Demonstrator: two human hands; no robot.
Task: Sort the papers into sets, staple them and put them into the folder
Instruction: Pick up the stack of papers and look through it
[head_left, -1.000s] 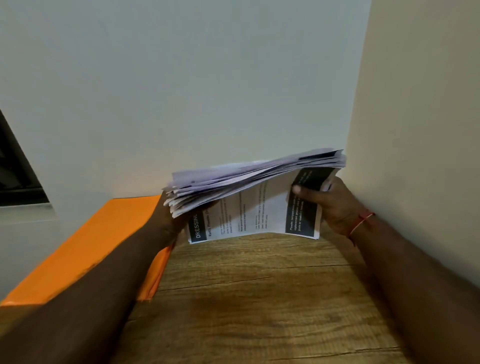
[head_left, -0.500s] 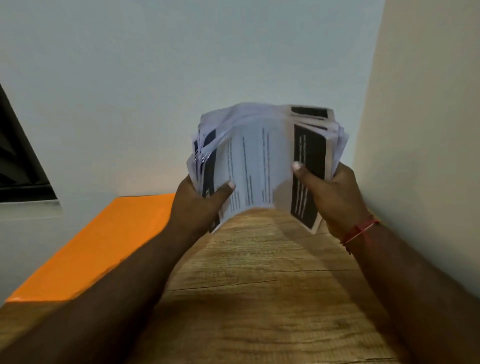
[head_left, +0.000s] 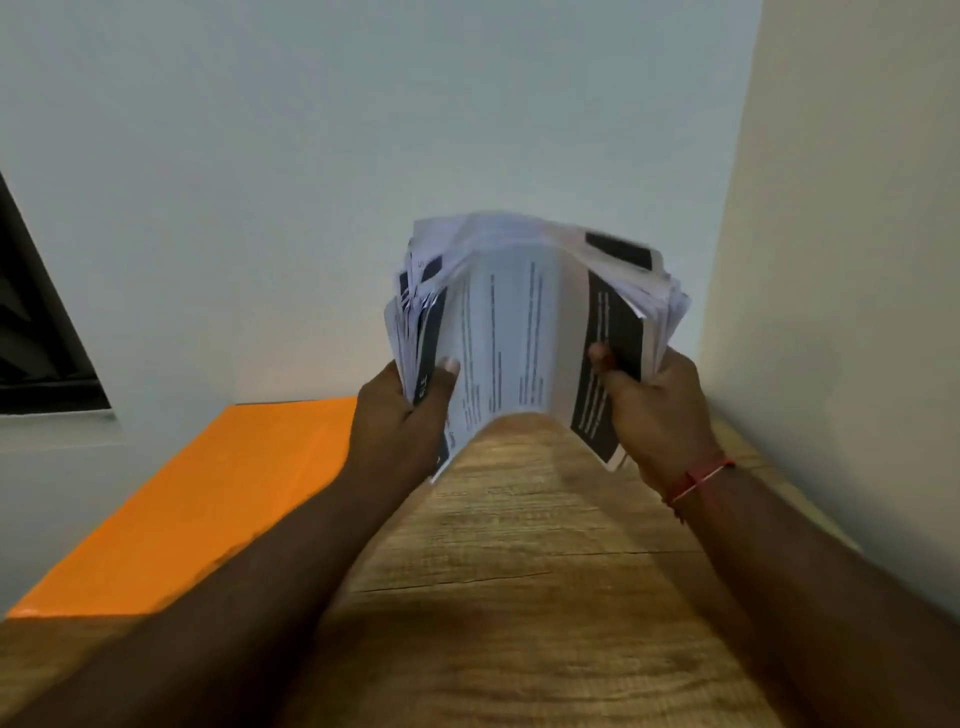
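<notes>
A thick, untidy stack of printed papers (head_left: 514, 332) with black header bands stands almost upright above the wooden table (head_left: 530, 597), bowed in the middle. My left hand (head_left: 400, 415) grips its left edge, thumb on the front sheet. My right hand (head_left: 649, 405) grips the right edge, thumb pressed on a black band; a red thread circles that wrist. An orange folder (head_left: 208, 499) lies flat on the table to the left, partly covered by my left forearm. No stapler is in view.
A pale wall (head_left: 363, 156) closes off the back of the table and a cream wall (head_left: 841, 260) runs along its right side. A dark window (head_left: 36, 332) sits at the far left.
The stack has gone from lying roughly flat and low to standing upright and raised, facing me. Both hands kept their hold on its edges.
</notes>
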